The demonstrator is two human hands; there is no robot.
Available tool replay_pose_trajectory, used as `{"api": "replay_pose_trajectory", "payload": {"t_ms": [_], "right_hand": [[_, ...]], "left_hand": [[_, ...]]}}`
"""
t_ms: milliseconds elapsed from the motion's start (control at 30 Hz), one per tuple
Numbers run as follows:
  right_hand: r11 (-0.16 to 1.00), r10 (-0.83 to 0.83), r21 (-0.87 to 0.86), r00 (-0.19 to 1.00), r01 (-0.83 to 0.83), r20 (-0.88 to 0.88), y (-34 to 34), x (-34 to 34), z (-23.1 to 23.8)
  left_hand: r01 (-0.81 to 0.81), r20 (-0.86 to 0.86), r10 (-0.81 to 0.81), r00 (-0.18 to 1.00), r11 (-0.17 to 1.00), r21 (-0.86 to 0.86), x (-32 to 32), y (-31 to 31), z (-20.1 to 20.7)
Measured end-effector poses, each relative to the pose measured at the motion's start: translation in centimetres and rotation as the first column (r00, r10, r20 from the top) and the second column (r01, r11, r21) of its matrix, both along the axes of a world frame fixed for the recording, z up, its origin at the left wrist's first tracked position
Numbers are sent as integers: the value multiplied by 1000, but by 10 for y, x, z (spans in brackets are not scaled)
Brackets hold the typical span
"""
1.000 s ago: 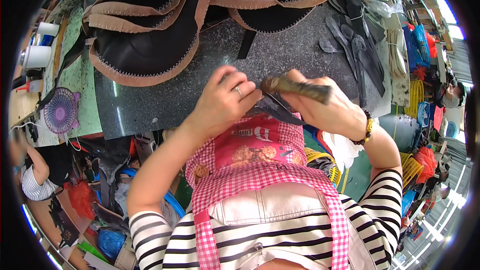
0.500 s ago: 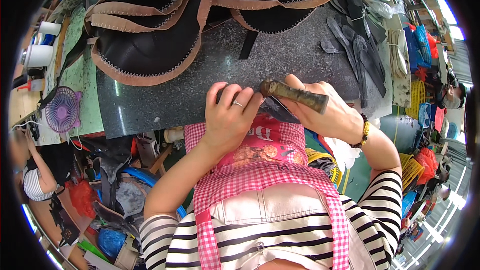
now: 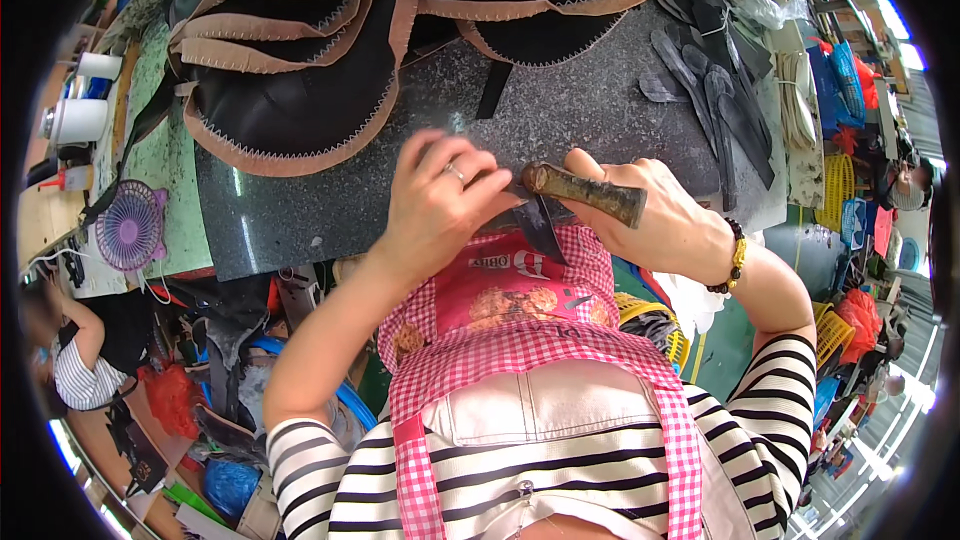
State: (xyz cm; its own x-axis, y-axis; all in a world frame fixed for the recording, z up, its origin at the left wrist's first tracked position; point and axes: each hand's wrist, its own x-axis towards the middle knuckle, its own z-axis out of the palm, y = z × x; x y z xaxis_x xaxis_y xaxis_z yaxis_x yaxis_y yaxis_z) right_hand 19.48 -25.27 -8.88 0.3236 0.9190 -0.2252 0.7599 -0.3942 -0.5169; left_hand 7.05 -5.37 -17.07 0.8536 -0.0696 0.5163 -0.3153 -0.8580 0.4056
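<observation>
A wooden-handled knife (image 3: 585,194) is gripped in the closed right hand (image 3: 660,225). A dark strip (image 3: 540,225) is pinched by the left hand (image 3: 435,210) at the edge of the worktop (image 3: 300,220).

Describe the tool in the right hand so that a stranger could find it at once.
Start at the dark speckled stone slab under the leather pieces. At its near edge the right hand grips a tool with a rough brown wooden handle. Nothing else nearby is wooden and stick-shaped.

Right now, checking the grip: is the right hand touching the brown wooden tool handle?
Touching. The head view shows the right hand wrapped around the brown wooden tool handle, fingers closed over it with no gap.
</observation>
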Motion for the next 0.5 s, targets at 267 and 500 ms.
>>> {"api": "replay_pose_trajectory", "payload": {"t_ms": [267,500], "right_hand": [[967,47,250,999,-51,20,0,14,-10],[990,94,102,994,-98,46,7,10,1]], "left_hand": [[-203,26,203,979,979,16,-20,-34,-9],[-134,-2,135,991,983,122,-19,-25,-4]]}}
